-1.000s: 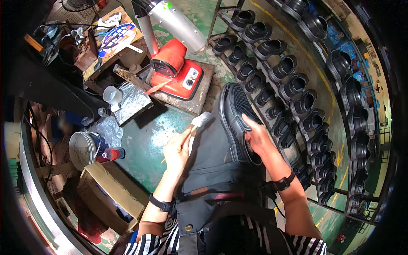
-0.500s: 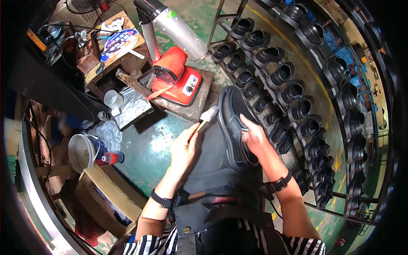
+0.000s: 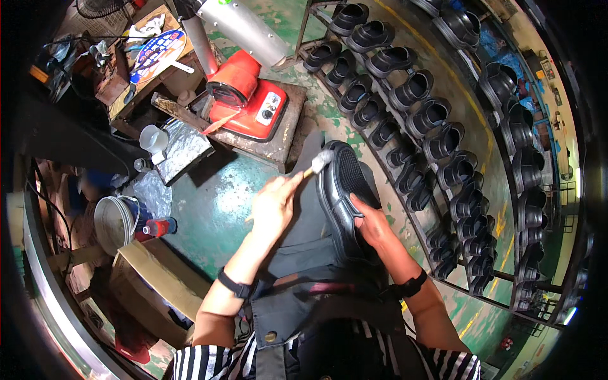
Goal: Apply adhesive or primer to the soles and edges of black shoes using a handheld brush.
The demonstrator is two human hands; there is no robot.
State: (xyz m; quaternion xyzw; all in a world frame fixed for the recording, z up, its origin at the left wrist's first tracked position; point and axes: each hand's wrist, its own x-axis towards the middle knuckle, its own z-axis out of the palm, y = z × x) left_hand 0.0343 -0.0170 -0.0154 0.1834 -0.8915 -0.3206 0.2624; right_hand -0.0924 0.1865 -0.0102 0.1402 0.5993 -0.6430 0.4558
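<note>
My right hand (image 3: 372,223) grips a black shoe (image 3: 345,206) at its opening, with the thumb over the upper. The shoe lies above my lap with its toe pointing away from me. Between the closed fingers of my left hand (image 3: 273,204) is a small brush with a slim wooden handle and a fluffy white head (image 3: 322,161). That white head is at the left edge of the shoe's toe and appears to touch it. A dark apron (image 3: 291,244) covers my lap beneath.
A red heater-like machine (image 3: 250,104) stands ahead on a worn board. Racks of black shoes (image 3: 411,92) fill the right side. At left are a clear cup (image 3: 154,140), a white bucket (image 3: 114,225), a red bottle (image 3: 159,227) and a cardboard box (image 3: 161,272).
The shoe has tilted in my right hand, showing more of its top. My left hand has turned, and the brush head has moved slightly along the toe edge. The whole view has shifted a little.
</note>
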